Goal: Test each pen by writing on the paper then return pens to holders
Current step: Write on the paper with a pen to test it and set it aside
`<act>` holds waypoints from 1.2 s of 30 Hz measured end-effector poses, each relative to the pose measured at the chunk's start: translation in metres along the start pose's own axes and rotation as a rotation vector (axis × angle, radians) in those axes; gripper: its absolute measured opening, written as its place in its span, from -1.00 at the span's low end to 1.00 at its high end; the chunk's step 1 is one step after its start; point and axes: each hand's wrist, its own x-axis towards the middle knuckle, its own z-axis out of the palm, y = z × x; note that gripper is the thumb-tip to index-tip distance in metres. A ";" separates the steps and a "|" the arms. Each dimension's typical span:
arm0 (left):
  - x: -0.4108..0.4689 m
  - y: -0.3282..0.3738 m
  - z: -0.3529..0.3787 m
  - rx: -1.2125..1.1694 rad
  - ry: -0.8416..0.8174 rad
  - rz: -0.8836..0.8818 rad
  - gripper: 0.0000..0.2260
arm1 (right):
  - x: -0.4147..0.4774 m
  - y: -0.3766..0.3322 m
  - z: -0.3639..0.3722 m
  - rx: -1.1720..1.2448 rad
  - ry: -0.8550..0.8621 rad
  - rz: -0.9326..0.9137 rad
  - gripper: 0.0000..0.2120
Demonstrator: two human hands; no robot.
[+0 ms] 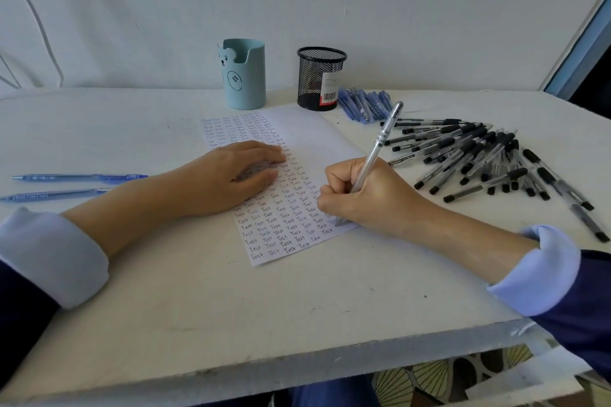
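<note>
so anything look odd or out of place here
Only mildly: two blue pens lie alone at far left, apart from the blue pen pile beside the mesh holder. Nothing looks spilled or damaged.

A clear pen (380, 142) leans tip-down on the paper (309, 135) (rows of "Test").

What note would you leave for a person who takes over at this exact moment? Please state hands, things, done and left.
Left hand: open, pressing flat on the paper.
Right hand: grips a silver pen, tip on the paper's lower right edge.
Things: black pens piled at right; blue pens beside the mesh holder; two blue pens at far left; blue holder behind the paper.
No pen sticks out of either holder.
Done: many rows of "Test" fill the paper's left part.
Left: finish this word, test any untried pens, put all pens into the holders.
</note>
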 end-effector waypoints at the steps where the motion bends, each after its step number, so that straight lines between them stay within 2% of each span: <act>1: 0.000 0.000 0.000 0.000 -0.005 -0.002 -0.53 | 0.000 -0.001 0.000 0.001 0.000 0.000 -0.56; 6: 0.000 0.001 0.000 -0.002 -0.008 -0.001 -0.50 | 0.000 -0.002 -0.001 -0.011 -0.038 0.021 -0.55; 17: 0.000 -0.002 0.001 -0.003 0.000 0.000 -0.53 | 0.001 0.000 -0.002 -0.024 -0.011 0.018 -0.53; 20: 0.000 -0.004 0.001 0.002 -0.005 0.003 -0.48 | 0.002 0.002 -0.003 -0.016 -0.019 0.019 -0.53; 30: 0.000 -0.004 0.002 -0.003 0.002 0.010 -0.57 | 0.004 0.006 -0.004 -0.003 -0.012 0.006 -0.52; 36: 0.001 -0.005 0.002 0.001 -0.001 0.008 -0.50 | 0.004 0.005 -0.005 0.012 -0.036 0.022 -0.57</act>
